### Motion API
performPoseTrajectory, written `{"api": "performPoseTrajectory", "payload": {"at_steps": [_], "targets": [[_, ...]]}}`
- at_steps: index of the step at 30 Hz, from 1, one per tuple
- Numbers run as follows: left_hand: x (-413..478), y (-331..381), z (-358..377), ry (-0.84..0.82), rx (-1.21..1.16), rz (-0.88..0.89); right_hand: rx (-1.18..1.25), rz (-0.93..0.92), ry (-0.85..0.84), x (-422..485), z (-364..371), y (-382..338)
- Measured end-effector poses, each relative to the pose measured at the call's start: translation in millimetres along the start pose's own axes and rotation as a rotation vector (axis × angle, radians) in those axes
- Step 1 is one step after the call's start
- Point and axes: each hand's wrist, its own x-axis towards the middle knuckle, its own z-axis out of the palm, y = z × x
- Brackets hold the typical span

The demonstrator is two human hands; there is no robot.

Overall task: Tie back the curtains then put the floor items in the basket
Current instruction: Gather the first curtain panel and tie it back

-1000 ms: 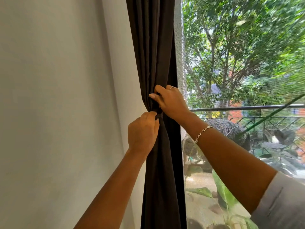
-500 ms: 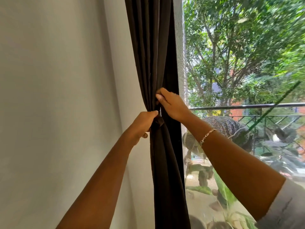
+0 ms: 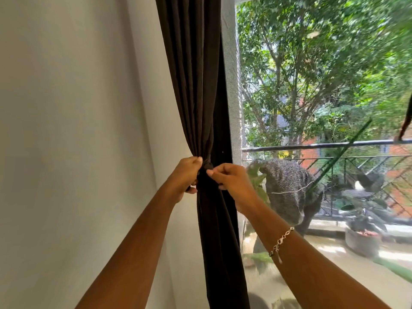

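Where: curtain (image 3: 194, 85) hangs gathered just left of the window frame (image 3: 229, 85)
Left side: left hand (image 3: 185, 177) curled round the bunch at the tie (image 3: 206, 167)
Right side: right hand (image 3: 231, 184) pinches the tie, nearer the frame
Doing it well: I'd cinch snug, folds together

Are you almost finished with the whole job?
Done: the dark curtain is gathered into a bunch. In hand: the left hand grips it while the right hand pinches the tie-back. Left: finishing that tie; basket and floor items are not in view.
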Motion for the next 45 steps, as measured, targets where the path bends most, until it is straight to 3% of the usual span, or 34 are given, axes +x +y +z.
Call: {"api": "performPoseTrajectory", "payload": {"at_steps": [4, 9, 14, 19, 25, 32, 36, 40, 45], "targets": [[-2, -1, 2, 0.017, 0.000, 0.008, 0.284, 0.100, 0.000, -2, -4, -3], [-5, 0, 4, 0.009, 0.006, 0.031, 0.139, 0.059, -0.018, -5, -2, -4], [-11, -6, 6, 0.035, 0.023, 0.127, 0.295, 0.053, -0.032, -10, -6, -6], [-18, -10, -4, -0.064, 0.027, 0.221, 0.220, 0.073, -0.041, -7, -8, -12], [-28, -20, 0, 0.240, -0.095, 0.418, 0.255, 0.146, 0.005, -3, -16, -10], [-23, -6, -19, 0.197, 0.074, 0.367, 0.324, 0.114, 0.166, 7, -32, -9], [-19, -11, -17, 0.191, 0.235, 0.367, 0.241, 0.111, 0.102, 6, -31, -2], [-14, -14, -16, 0.190, 0.583, 0.477, 0.149, 0.049, 0.150, 9, -33, -4], [-10, -24, -28, 0.268, 0.786, 0.577, 0.187, 0.023, 0.246, 18, -33, -7]]}}
